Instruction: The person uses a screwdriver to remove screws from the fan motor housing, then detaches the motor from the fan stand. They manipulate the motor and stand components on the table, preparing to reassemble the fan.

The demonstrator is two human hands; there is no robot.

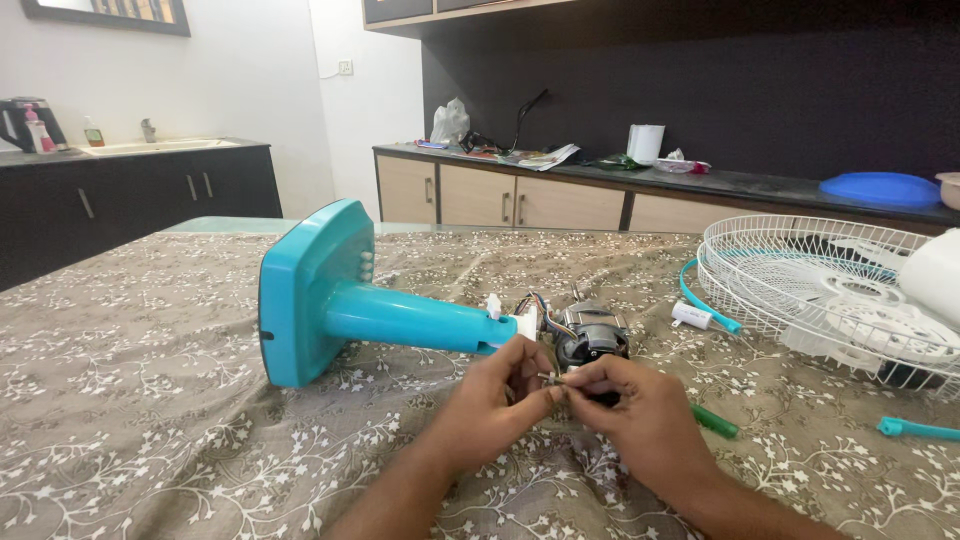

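Two hands meet low over the near middle of the table [120, 400], which is covered with a brown cloth patterned in white flowers. My left hand [495, 400] and my right hand [630, 410] are both pinched closed, fingertips touching, on a small piece [556, 379] held between them; it is too small for me to tell what it is, though thin wires run from about there up toward the motor. Just beyond my fingers lies the fan motor [592, 335], dark and metallic, with its bundle of coloured wires [545, 315] on its left side. The motor sits at the narrow end of the turquoise fan stand [330, 300], which lies on its side with the flat square base turned toward the left edge of the table. A small green tool handle [715, 421] shows on the cloth just beside my right wrist. Toward the right edge rests the white wire fan guard [800, 270], with a pale fan blade [880, 325] lying inside it. A small white cylinder [692, 316] lies between the motor and the guard, next to a curved turquoise strip [705, 305]. Another turquoise part [915, 429] lies near the right edge.
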